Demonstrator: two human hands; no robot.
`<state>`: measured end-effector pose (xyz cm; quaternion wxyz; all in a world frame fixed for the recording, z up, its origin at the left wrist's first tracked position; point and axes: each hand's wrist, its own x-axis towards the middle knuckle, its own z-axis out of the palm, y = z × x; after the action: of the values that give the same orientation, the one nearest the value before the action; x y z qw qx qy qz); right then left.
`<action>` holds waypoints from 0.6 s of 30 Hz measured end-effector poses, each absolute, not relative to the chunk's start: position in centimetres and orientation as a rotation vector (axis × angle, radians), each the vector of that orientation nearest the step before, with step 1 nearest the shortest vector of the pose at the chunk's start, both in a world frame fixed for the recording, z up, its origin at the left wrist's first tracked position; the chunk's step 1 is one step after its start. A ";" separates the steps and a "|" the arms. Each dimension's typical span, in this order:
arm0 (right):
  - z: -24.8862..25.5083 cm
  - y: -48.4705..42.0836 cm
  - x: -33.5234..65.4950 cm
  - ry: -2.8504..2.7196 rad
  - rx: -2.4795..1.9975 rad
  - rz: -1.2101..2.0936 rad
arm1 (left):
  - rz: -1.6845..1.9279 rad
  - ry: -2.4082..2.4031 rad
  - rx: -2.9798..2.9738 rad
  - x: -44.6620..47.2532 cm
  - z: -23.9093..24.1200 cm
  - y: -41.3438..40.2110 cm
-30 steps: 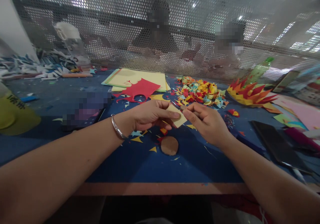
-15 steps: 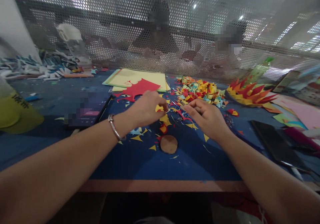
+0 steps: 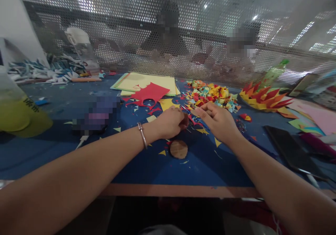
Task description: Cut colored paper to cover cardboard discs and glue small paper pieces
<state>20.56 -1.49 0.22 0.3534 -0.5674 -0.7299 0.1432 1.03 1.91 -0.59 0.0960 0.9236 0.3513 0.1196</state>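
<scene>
My left hand, with a silver bangle at the wrist, is low over the table just beyond a round wooden disc. Its fingers curl down and together, and whatever they pinch is hidden behind them. Opposite it, my right hand is closed in a pinch on a thin pointed tool, whose slim tip points left toward the left fingers. The tool's exact kind is too small to tell. Yellow paper scraps and red cut pieces lie under and between the hands. Behind the left hand is a red paper sheet with cut-out edges.
A heap of small folded paper pieces lies beyond my right hand, beside a red and yellow spiky paper piece. Phones lie left and right. A cup of yellow-green drink stands left. A perforated screen closes the back.
My left hand has come right and toward me, nearer the right hand. The yellow piece seen in its fingers, and the small red-and-yellow piece below, are hidden now. The right hand stays nearly put.
</scene>
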 end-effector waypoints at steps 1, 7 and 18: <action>0.2 -1.5 20.6 -1.880 -1.473 0.364 | 0.376 1.032 2.736 0.9 -0.4 1.9; 0.2 -1.3 20.6 -1.937 -1.536 0.277 | 0.897 1.110 2.413 -1.9 1.7 1.4; 0.4 -1.9 20.0 -2.222 -2.018 0.003 | 0.725 1.021 2.615 -0.5 0.3 1.2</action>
<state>20.04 -1.89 0.36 0.0696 -0.6707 -0.7385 0.0011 -0.45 1.17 0.30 0.1206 0.8953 0.3497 0.2484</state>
